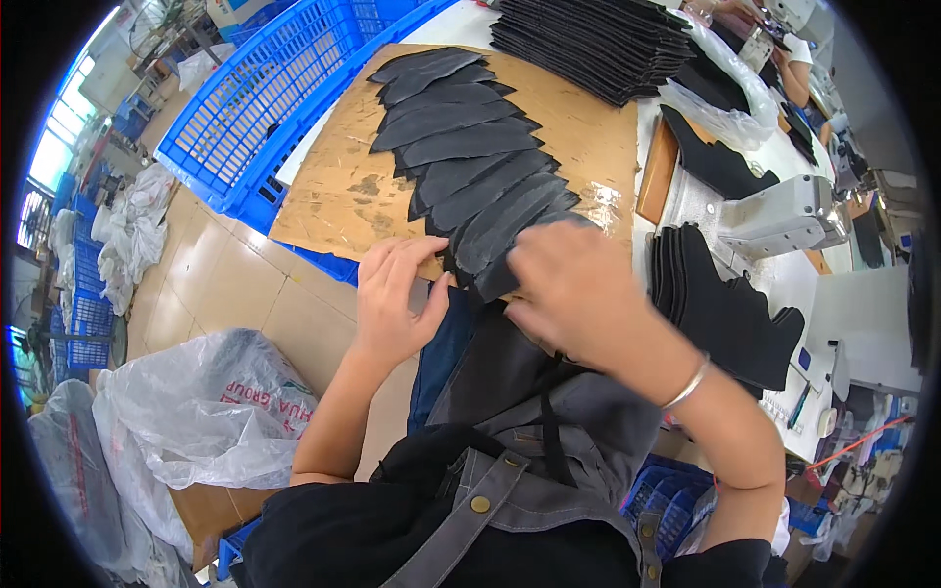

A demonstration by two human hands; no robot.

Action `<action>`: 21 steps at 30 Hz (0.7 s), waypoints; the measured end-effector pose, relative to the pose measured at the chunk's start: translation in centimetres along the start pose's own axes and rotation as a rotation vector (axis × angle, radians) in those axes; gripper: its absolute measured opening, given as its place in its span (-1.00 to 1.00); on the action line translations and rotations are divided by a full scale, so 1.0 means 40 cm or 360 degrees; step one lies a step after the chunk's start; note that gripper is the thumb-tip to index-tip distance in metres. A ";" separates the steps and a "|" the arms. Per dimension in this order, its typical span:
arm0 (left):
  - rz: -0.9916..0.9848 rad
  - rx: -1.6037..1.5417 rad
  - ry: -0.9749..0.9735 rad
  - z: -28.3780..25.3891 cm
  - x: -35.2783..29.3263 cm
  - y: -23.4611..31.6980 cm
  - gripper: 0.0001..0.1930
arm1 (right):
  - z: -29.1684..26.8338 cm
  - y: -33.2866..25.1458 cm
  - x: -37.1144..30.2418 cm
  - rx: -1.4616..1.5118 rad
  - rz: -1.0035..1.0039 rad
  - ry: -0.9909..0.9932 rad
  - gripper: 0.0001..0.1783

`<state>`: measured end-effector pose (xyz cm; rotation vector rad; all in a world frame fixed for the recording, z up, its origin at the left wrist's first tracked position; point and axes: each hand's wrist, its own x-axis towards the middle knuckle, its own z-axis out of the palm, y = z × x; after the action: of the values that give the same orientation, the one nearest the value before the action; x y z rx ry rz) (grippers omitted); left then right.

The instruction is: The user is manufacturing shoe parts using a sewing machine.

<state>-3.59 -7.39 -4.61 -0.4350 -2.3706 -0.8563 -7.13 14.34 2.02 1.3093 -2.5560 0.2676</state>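
Note:
Dark grey and black cut pieces (456,142), curved like leaves, lie overlapped in a long row on a brown cardboard sheet (333,186). My left hand (392,299) is at the near left end of the row, thumb and forefinger apart, fingertips against the edge of the nearest pieces. Over the right side of that end is my right hand (573,284), blurred by motion, with its fingers bent down. A dark piece (500,279) lies between the two hands. What the right fingers touch or hold is hidden.
Left of the cardboard stands a blue plastic crate (265,108). Beyond it rises a tall stack of black pieces (593,44). At right are a sewing machine (784,220) and stacked black cut parts (730,314). A clear plastic bag (206,402) lies lower left. Another person's arm (792,73) shows far right.

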 end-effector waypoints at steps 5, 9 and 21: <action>0.0063 -0.0030 0.0020 0.006 0.003 -0.001 -0.60 | 0.107 -0.054 0.006 -0.0117 -0.0120 0.0304 -0.66; 0.0232 0.0119 -0.0001 0.015 -0.002 -0.020 -0.64 | 0.119 -0.031 0.018 0.0264 0.0082 0.0399 -0.81; 0.0332 0.0135 0.0045 0.023 -0.006 -0.025 -0.72 | -0.092 0.278 0.004 0.1015 0.1425 0.1224 -0.65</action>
<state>-4.25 -7.54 -5.80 -0.6186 -2.2777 -0.6595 -15.74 21.67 5.05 -0.0187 -2.1930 1.4909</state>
